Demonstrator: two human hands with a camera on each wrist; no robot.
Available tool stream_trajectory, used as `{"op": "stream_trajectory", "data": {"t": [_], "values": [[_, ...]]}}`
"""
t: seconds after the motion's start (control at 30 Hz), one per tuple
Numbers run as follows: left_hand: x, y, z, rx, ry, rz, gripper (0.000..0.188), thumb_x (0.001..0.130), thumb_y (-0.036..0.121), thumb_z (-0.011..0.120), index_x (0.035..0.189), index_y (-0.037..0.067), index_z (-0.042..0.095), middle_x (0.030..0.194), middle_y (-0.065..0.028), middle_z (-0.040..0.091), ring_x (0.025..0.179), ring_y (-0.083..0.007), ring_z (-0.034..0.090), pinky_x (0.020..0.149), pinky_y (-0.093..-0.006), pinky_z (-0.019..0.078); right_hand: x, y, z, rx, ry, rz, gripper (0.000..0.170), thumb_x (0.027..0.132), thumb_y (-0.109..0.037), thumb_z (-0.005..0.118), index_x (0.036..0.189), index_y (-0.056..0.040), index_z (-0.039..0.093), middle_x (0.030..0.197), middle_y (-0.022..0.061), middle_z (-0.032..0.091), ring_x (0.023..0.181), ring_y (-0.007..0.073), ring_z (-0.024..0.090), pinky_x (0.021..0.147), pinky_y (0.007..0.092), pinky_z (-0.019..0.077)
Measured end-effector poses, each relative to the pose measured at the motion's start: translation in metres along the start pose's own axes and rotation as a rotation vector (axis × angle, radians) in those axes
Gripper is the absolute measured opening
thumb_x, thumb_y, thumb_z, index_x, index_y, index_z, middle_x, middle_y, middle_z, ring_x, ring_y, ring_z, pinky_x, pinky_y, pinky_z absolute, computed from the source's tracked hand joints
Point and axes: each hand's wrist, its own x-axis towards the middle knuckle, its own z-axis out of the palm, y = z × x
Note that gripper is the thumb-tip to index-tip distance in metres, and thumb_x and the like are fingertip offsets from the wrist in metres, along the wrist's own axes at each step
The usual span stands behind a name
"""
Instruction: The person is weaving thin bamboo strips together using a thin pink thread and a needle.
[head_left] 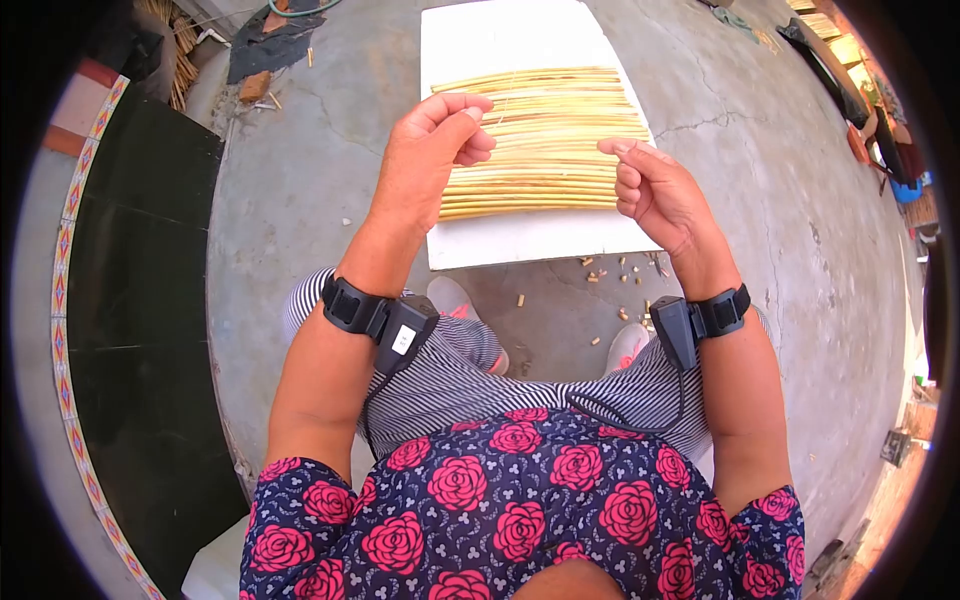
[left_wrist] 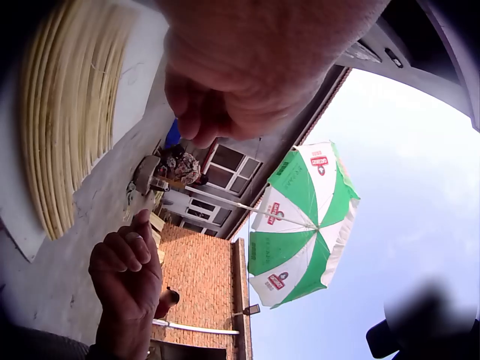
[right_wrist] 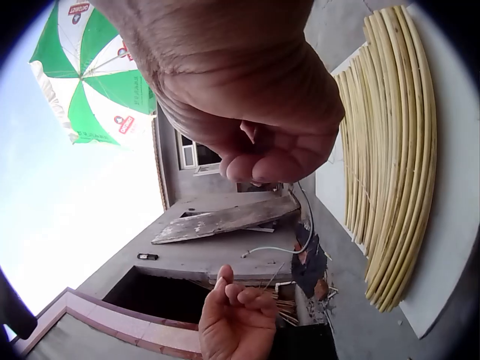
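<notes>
A row of peeled, pale yellow sticks (head_left: 540,185) lies side by side on a white board (head_left: 500,240), with a thin thread (left_wrist: 98,67) across them. Over the left part of the row, my left hand (head_left: 440,140) pinches thumb against forefinger, other fingers loosely curled. A fine pale thread (right_wrist: 274,274) shows at its fingertips in the right wrist view. My right hand (head_left: 658,190) is raised at the board's right edge, with thumb along the forefinger and the other fingers curled in. Whether it pinches a thread too, I cannot tell.
Short cut stick ends (head_left: 625,280) litter the concrete floor (head_left: 320,190) between my shoes. A dark panel with a tiled edge (head_left: 140,250) runs along the left. Another person (left_wrist: 184,163) sits farther off, near a green and white umbrella (left_wrist: 304,225).
</notes>
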Motion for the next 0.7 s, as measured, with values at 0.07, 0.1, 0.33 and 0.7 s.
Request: {"op": "stream_trajectory", "data": {"t": [0.07,0.1,0.33,0.7], "values": [[0.002,-0.002,0.0,0.034,-0.006,0.015,0.024,0.095,0.018,0.058,0.114,0.003,0.065,0.094,-0.0045,0.069,0.092,-0.0103,0.06,0.087,-0.0256,0.0456,0.009,0.001,-0.007,0.021,-0.049,0.005,0.029,0.098,-0.023,0.058,0.115,0.0,0.062,0.075,-0.0001,0.065,0.067,0.0099,0.062,0.065,0.0239,0.0543],[0.003,-0.003,0.0,0.05,-0.008,0.032,0.025,0.095,0.019,0.058,0.115,0.003,0.065,0.097,-0.0046,0.069,0.095,-0.0099,0.059,0.089,-0.0258,0.0444,0.008,0.0,0.0,0.008,0.0,0.001,0.032,0.098,-0.025,0.058,0.117,0.0002,0.061,0.079,0.0016,0.066,0.071,0.0114,0.064,0.067,0.025,0.0552],[0.01,-0.009,-0.007,0.01,-0.023,0.013,0.041,0.096,0.025,0.06,0.129,0.001,0.059,0.13,-0.0079,0.059,0.125,-0.0154,0.048,0.108,-0.0323,0.0338,0.017,0.004,0.013,0.096,-0.048,-0.022,0.054,0.101,-0.044,0.049,0.13,0.0011,0.054,0.119,0.0152,0.064,0.113,0.0237,0.061,0.091,0.0337,0.0539],[-0.042,0.02,-0.066,1.329,0.026,0.523,0.064,0.096,0.042,0.057,0.145,0.003,0.042,0.155,-0.0201,0.032,0.148,-0.034,0.019,0.118,-0.0427,0.0188,0.03,0.044,0.02,-1.876,-0.044,-0.862,0.083,0.081,-0.047,0.071,0.147,-0.0107,0.038,0.157,0.0076,0.031,0.145,0.0308,0.026,0.117,0.0425,0.0267]]}}
